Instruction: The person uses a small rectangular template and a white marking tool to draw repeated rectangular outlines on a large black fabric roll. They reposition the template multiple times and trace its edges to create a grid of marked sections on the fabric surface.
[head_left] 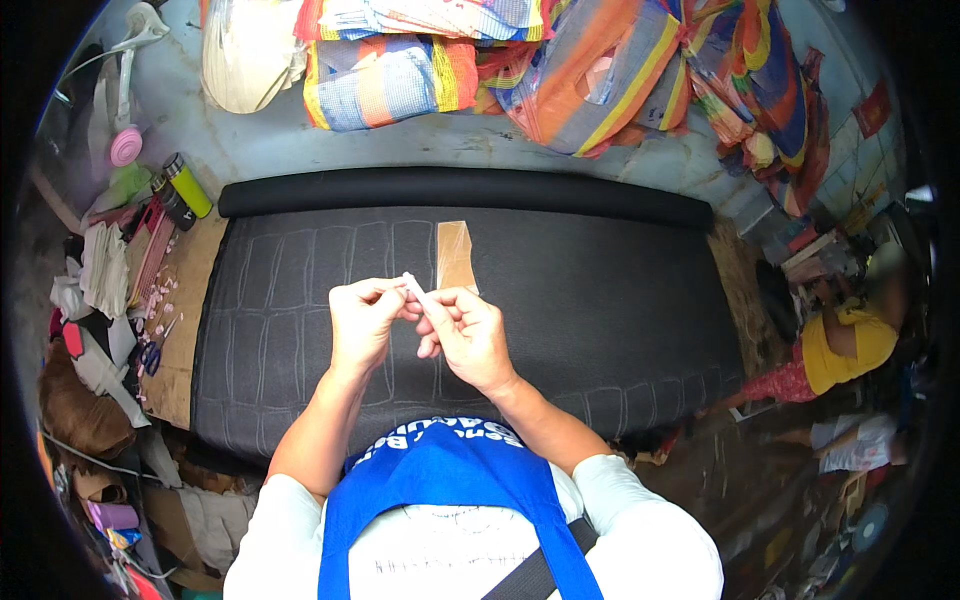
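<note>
Both hands meet over the middle of a black fabric sheet [600, 300], which is spread on a table and marked with pale outlines on its left and front parts. My left hand [365, 315] is closed, thumb and fingers pinching a small whitish piece [411, 284]. The fingers of my right hand [465, 330] are closed on the same piece from the other side. It looks like a short stick of chalk, but the fingers cover most of it. Just beyond my right hand, a brown cardboard template [456, 255] lies flat on the fabric.
A black fabric roll [460, 190] runs along the far edge. At left stand a green bottle [188, 186] and a dark bottle [172, 203], with scissors [151, 355] nearer. Colourful mesh bundles [395, 85] sit at the back. A person in yellow [850, 350] is at right.
</note>
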